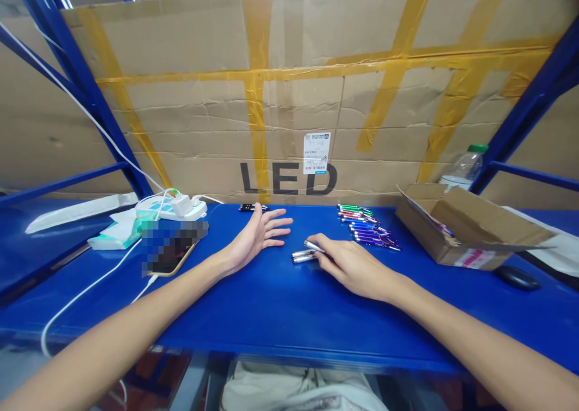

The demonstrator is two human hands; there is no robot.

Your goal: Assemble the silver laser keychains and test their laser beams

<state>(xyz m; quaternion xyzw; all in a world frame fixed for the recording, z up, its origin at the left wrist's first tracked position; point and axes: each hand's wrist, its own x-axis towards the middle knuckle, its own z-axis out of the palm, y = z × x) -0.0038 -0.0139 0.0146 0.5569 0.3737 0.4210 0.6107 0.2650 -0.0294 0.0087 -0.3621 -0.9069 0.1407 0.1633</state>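
My left hand (256, 239) is held above the blue table, fingers spread and nothing in it. Right of it, my right hand (346, 263) pinches a silver pen (312, 244) between thumb and fingers. Just under that pen, other silver pens (303, 256) lie by my right fingertips; whether these are also gripped is unclear. Behind my right hand lie several pens in rows, green (353, 208), red (359, 217) and purple (373, 240), with blue ones among them. Black pens (248, 207) rest behind my left hand, partly hidden by its thumb.
An open cardboard box (465, 257) stands at the right, near a black mouse (517, 277) and a bottle (468, 165). At the left are a phone (174, 257), a power strip (156, 207), white cables and a tissue pack (115, 235). Large taped cardboard (203, 128) stands behind the blue table (271, 314).
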